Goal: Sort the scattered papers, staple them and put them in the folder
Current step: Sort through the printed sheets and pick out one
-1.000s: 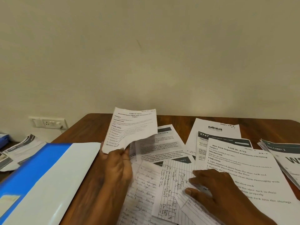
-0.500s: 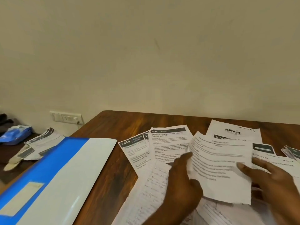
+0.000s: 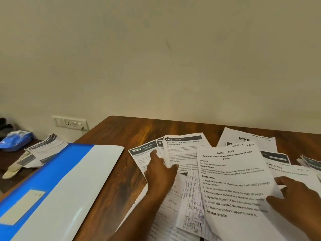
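Note:
Loose papers cover the right half of the wooden table (image 3: pixel 121 136). My right hand (image 3: pixel 295 199) pinches the right edge of a printed sheet headed "TASK ID: 3649" (image 3: pixel 232 181), thumb on top, and the sheet lies tilted over the other papers. My left hand (image 3: pixel 159 173) rests on a fan of printed sheets: its index finger touches the sheet numbered 2659 (image 3: pixel 139 153) and its thumb lies at the lower edge of the sheet numbered 2946 (image 3: pixel 184 150). Handwritten sheets (image 3: pixel 191 206) lie beneath both arms. The blue and white folder (image 3: pixel 57 185) lies flat at the left. No stapler is in view.
More printed sheets lie at the back right (image 3: pixel 246 138), with a small stack at the right edge (image 3: pixel 311 164). Left of the table, a lower surface holds a pile of papers (image 3: pixel 40 150) and a blue packet (image 3: pixel 15 140). A wall socket (image 3: pixel 69 122) is behind.
The printed sheet that my left hand held up has passed to my right hand and come down over the papers. My left hand has moved back to the fanned sheets.

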`<state>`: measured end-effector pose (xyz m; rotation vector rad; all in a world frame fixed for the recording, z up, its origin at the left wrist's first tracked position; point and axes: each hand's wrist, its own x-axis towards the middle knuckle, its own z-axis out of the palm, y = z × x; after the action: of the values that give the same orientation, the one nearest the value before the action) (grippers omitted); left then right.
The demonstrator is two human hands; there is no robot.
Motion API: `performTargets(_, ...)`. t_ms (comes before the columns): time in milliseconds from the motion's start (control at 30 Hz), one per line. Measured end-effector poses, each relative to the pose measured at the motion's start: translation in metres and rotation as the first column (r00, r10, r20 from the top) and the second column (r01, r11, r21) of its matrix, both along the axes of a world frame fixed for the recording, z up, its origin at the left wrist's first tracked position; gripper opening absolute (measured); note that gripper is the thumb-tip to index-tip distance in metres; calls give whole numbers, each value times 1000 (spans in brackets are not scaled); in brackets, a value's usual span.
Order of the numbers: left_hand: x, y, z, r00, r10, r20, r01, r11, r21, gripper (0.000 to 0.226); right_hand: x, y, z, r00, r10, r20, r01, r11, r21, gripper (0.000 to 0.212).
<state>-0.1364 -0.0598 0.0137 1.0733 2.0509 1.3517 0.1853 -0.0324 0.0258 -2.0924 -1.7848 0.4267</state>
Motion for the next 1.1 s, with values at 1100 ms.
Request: performTargets(1100,-49,-6,43,671,-164,723,-468,663,584,35,-2,-4,5,995,-39,89,38,999,9,86)
